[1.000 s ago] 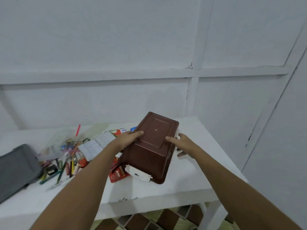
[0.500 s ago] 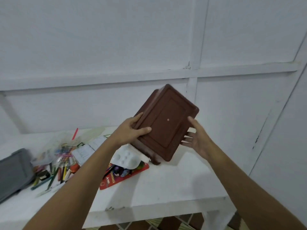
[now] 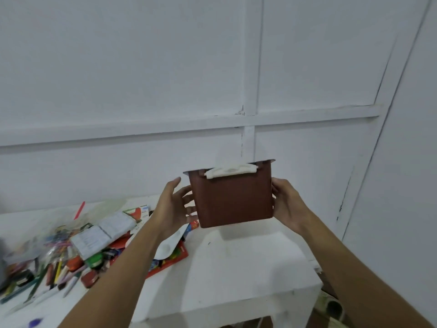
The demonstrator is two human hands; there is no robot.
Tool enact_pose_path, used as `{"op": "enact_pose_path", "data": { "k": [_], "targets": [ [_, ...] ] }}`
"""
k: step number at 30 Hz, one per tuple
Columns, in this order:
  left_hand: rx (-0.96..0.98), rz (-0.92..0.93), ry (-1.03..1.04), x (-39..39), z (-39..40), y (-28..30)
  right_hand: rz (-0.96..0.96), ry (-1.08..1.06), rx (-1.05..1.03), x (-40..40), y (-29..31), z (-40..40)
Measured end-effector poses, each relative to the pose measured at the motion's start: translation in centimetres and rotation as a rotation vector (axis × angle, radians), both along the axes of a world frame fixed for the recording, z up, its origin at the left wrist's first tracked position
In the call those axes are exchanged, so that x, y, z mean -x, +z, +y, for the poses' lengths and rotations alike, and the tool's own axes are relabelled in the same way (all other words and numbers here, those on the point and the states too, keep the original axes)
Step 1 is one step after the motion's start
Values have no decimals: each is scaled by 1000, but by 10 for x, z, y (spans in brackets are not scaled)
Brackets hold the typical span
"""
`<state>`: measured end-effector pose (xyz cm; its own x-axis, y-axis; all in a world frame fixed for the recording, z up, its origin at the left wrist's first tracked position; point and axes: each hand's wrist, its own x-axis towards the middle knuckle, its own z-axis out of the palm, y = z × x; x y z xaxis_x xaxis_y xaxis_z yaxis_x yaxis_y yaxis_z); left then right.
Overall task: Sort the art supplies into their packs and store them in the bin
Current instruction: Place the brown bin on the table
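Observation:
A brown plastic bin (image 3: 234, 201) with a white handle (image 3: 230, 172) at its rim hangs upright in the air above the white table (image 3: 248, 268). My left hand (image 3: 173, 205) presses its fingers against the bin's left side, thumb raised free. My right hand (image 3: 287, 204) grips the right side, thumb on the near edge and fingers hidden behind. The art supplies (image 3: 59, 261) lie in a loose heap on the table's left half: coloured pencils, markers, erasers, paper leaflets (image 3: 104, 233), a red pack (image 3: 172, 259) and a white paint palette (image 3: 170, 245).
A white panelled wall stands right behind the table. A grey case shows only as a sliver at the far left edge. The table's right edge and front corner (image 3: 314, 285) drop off to a tiled floor.
The bin was upside down on the table, was lifted and tilted, and now is turned upright and held higher between both hands. The palette and red pack under it lie uncovered.

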<state>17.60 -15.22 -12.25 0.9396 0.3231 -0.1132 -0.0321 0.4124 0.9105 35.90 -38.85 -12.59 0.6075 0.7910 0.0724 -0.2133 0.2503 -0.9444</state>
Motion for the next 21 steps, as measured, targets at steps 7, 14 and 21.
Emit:
{"op": "enact_pose_path", "data": {
  "k": [7,14,21],
  "targets": [
    [-35,58,15,-15,-11,-28,8,37,51,-7,-42,-25],
    [-151,184,26,-24,-15,-54,123,-61,192,-18,-69,-31],
    [-559,387,68,-45,-9,-63,15,-235,339,-26,-81,-24]
  ]
}}
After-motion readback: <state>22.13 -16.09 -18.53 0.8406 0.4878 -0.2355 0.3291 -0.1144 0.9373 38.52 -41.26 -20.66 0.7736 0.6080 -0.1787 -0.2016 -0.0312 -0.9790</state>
